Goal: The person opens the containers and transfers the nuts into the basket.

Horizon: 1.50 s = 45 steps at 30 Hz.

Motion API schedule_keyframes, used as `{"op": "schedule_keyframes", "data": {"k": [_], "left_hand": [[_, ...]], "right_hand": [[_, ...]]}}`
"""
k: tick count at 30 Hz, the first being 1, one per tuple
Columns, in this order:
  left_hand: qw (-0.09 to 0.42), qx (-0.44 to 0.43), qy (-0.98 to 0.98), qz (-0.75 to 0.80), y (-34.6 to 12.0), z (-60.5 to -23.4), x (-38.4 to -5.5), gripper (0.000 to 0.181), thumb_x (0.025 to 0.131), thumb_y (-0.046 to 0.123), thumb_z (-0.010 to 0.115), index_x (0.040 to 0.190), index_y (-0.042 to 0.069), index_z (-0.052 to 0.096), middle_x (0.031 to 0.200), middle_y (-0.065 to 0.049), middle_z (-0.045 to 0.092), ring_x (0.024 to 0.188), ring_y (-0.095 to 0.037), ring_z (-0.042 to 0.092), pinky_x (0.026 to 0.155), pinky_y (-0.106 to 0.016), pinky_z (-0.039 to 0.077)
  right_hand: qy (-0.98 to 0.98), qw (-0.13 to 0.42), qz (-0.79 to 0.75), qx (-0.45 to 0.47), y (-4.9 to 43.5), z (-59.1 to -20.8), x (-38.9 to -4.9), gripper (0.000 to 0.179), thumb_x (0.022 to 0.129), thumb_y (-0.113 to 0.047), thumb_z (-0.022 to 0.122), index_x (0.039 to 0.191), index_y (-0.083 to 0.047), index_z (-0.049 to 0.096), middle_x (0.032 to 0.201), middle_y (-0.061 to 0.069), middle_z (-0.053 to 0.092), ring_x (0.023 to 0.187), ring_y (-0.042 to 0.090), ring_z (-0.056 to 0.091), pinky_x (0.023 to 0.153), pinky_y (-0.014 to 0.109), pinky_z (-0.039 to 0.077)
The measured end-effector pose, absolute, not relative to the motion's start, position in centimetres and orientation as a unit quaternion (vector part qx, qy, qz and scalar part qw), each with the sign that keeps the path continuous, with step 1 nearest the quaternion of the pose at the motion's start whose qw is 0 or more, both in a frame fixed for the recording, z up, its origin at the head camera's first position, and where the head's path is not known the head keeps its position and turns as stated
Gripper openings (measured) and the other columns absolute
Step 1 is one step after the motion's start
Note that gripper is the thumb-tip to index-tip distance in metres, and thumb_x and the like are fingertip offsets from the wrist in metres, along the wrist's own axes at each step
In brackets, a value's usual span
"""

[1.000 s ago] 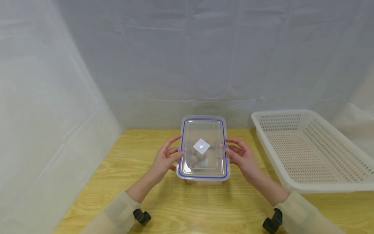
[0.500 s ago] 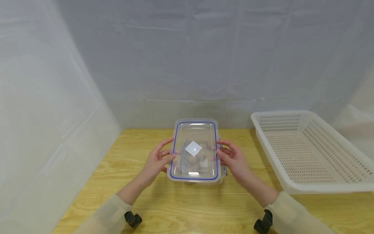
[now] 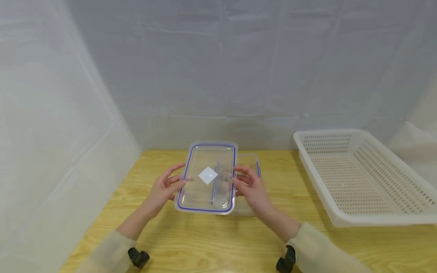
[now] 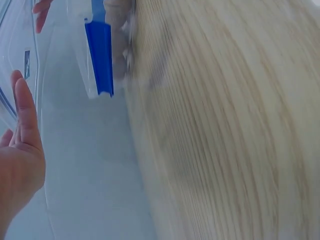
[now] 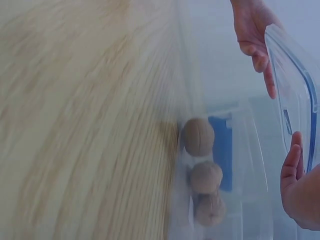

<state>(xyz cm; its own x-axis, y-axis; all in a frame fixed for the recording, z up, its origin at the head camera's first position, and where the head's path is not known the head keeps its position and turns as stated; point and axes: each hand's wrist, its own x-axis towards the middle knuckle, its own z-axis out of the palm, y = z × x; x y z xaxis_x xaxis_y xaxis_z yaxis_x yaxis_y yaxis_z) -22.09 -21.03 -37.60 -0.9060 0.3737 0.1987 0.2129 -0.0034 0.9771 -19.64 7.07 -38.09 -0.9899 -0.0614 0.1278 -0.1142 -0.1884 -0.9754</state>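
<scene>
A clear plastic lid [image 3: 201,195] with a blue seal line and a white diamond label is raised above and left of its box, slightly tilted. My left hand [image 3: 165,188] holds its left edge, thumb on top and fingers below. At the right edge, my right hand [image 3: 252,189] grips it the same way. The clear food box [image 3: 246,209] stands uncovered on the table, partly hidden by lid and right hand. Several walnuts [image 5: 199,137] lie inside it, seen in the right wrist view. A blue latch [image 4: 101,57] shows on the box's side in the left wrist view.
A white perforated plastic basket [image 3: 341,217] stands to the right on the wooden table [image 3: 191,246]. White sheeting [image 3: 218,76] hangs behind the table and along its left side.
Both hands have lifted the lid off the box and carried it to the left. The box stays in place, its right part now uncovered in the head view.
</scene>
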Motion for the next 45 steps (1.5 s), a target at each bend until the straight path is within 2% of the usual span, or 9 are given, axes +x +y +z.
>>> {"op": "schedule_keyframes", "data": {"k": [3,8,11,20,25,31,36,40,45], "left_hand": [[0.057,0.215,0.715,0.663,-22.3,-37.5,-22.2,0.053,0.098,0.003,0.055,0.147,0.003,0.033,0.11,0.003,0.069,0.082,-0.021,0.07,0.057,-0.038,0.056],[0.062,0.228,0.727,0.645,-24.4,-37.2,-22.3,0.052,0.098,0.002,0.054,0.147,0.007,0.036,0.111,0.002,0.069,0.084,-0.021,0.069,0.056,-0.036,0.056],[0.074,0.23,0.73,0.639,-25.6,-37.0,-22.4,0.053,0.098,0.001,0.054,0.147,0.01,0.037,0.113,0.001,0.069,0.085,-0.022,0.069,0.058,-0.037,0.056],[0.105,0.227,0.752,0.61,-28.9,-36.7,-22.7,0.059,0.095,-0.001,0.058,0.148,0.01,0.035,0.117,-0.001,0.068,0.087,-0.023,0.069,0.06,-0.039,0.056],[0.118,0.218,0.768,0.591,-30.6,-37.0,-22.7,0.059,0.094,-0.001,0.06,0.147,0.008,0.035,0.118,0.0,0.068,0.089,-0.024,0.069,0.061,-0.042,0.056],[0.123,0.205,0.785,0.571,-32.3,-37.0,-22.4,0.058,0.094,0.001,0.062,0.146,0.007,0.036,0.117,0.001,0.068,0.089,-0.023,0.069,0.061,-0.04,0.056],[0.127,0.188,0.792,0.566,-33.4,-37.0,-22.0,0.058,0.093,0.002,0.063,0.145,0.008,0.037,0.116,0.001,0.069,0.09,-0.022,0.068,0.062,-0.039,0.056],[0.135,0.171,0.794,0.568,-34.3,-37.3,-22.1,0.059,0.093,0.002,0.063,0.145,0.007,0.036,0.117,-0.002,0.068,0.092,-0.024,0.068,0.066,-0.041,0.056],[0.158,0.151,0.799,0.56,-35.2,-37.9,-22.2,0.058,0.093,0.004,0.065,0.144,0.011,0.039,0.119,-0.012,0.066,0.093,-0.027,0.068,0.07,-0.044,0.056]], "right_hand": [[-0.631,0.011,0.772,0.073,6.0,-38.2,-19.7,0.035,0.093,0.005,0.058,0.127,0.001,0.053,0.104,0.016,0.065,0.078,0.015,0.062,0.064,0.028,0.052],[-0.621,0.003,0.779,0.084,4.3,-38.1,-19.9,0.034,0.093,0.004,0.06,0.127,0.0,0.053,0.1,0.011,0.065,0.073,0.013,0.061,0.063,0.028,0.051],[-0.618,0.005,0.781,0.092,3.3,-38.2,-20.1,0.034,0.093,0.004,0.06,0.126,0.001,0.054,0.1,0.012,0.065,0.073,0.012,0.062,0.062,0.026,0.051],[-0.642,-0.003,0.759,0.109,0.8,-38.5,-20.5,0.035,0.094,-0.002,0.061,0.128,0.0,0.053,0.111,0.019,0.064,0.079,0.012,0.061,0.065,0.027,0.049],[-0.64,-0.024,0.761,0.1,-0.7,-38.9,-20.4,0.036,0.092,-0.003,0.065,0.127,-0.002,0.055,0.11,0.017,0.065,0.081,0.014,0.063,0.063,0.026,0.049],[-0.633,-0.021,0.767,0.104,-2.7,-38.9,-20.1,0.035,0.091,0.0,0.065,0.125,0.001,0.056,0.107,0.018,0.066,0.075,0.013,0.064,0.06,0.023,0.048],[-0.634,-0.024,0.767,0.094,-4.3,-38.8,-20.1,0.035,0.091,-0.001,0.065,0.125,-0.002,0.057,0.104,0.014,0.066,0.079,0.018,0.067,0.061,0.026,0.05],[-0.638,-0.029,0.765,0.082,-5.4,-39.3,-20.1,0.034,0.091,0.0,0.066,0.124,-0.002,0.057,0.105,0.015,0.065,0.08,0.021,0.067,0.066,0.033,0.053],[-0.671,-0.028,0.737,0.076,-6.1,-40.8,-20.2,0.033,0.089,0.002,0.068,0.12,-0.001,0.059,0.104,0.013,0.065,0.078,0.015,0.063,0.066,0.031,0.053]]}}
